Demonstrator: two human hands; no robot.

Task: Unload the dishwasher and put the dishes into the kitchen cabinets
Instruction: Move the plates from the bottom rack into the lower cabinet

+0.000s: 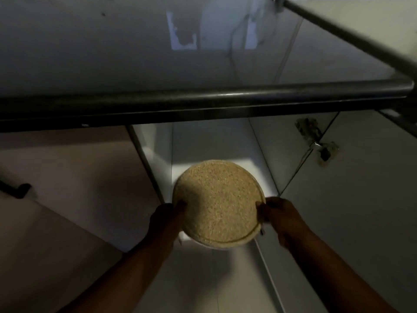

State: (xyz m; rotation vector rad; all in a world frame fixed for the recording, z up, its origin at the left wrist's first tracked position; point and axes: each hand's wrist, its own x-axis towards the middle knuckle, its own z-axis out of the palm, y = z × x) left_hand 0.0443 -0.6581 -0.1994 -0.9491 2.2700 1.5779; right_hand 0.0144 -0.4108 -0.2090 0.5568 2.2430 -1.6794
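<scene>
Plate (218, 203), round and speckled tan, sits at lower centre of the frame before the open cabinet (216, 143). Left hand (168, 219) and right hand (279, 216) each pinch its rim. Advise keeping it level while sliding onto the shelf, below the dark countertop (203, 102).

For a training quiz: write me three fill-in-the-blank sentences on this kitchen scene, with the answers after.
1. The round speckled plate is held by ____ hands.
2. The cabinet door on the right stands ____.
3. The dark countertop edge runs ____ the plate in the picture.

Missing words: both; open; above
</scene>
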